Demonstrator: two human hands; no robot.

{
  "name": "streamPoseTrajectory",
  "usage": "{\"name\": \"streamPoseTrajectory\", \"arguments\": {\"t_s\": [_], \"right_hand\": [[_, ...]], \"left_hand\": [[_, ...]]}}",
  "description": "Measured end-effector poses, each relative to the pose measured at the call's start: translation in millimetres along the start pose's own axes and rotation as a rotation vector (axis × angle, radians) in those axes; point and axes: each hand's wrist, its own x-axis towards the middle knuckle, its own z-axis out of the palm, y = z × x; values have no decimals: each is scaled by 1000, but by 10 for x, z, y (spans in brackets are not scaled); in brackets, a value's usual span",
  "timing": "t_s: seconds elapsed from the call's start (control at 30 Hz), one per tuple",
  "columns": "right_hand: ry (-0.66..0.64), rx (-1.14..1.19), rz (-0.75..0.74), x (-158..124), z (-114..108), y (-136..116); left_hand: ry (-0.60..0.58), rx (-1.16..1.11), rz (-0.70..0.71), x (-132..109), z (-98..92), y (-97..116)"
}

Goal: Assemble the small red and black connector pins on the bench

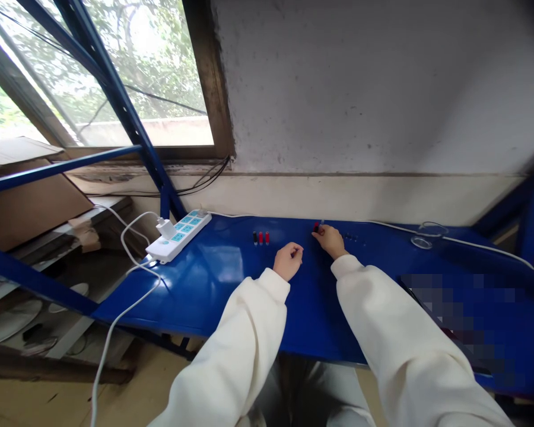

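On the blue table [213,296], one black piece [255,238] and two small red pieces, a left one [261,238] and a right one [267,238], stand in a short row. My left hand [288,261] hovers to the right of the row, its fingers curled together; whatever they hold, if anything, is too small to name. Near the back edge, my right hand [330,240] has its fingertips closed at a small dark piece, with a red piece [315,226] right beside them. Several tiny dark bits [349,236] lie just right of my right hand.
A white power strip [182,236] with a plugged-in charger [165,228] sits at the table's left end, its cable hanging over the edge. A clear round object [421,242] and a white cable lie at the back right. Blue frame posts flank the table.
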Motion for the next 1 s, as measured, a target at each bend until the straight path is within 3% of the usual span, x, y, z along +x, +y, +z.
{"name": "streamPoseTrajectory", "arguments": {"t_s": [0.2, 0.53, 1.0], "right_hand": [[-66, -18, 26, 63, 11, 75], [-42, -6, 93, -13, -128, 95], [-46, -35, 101, 11, -117, 101]], "left_hand": [[7, 12, -5, -1, -8, 8], [-4, 47, 27, 4, -4, -32], [-1, 186, 103, -6, -13, -66]]}}
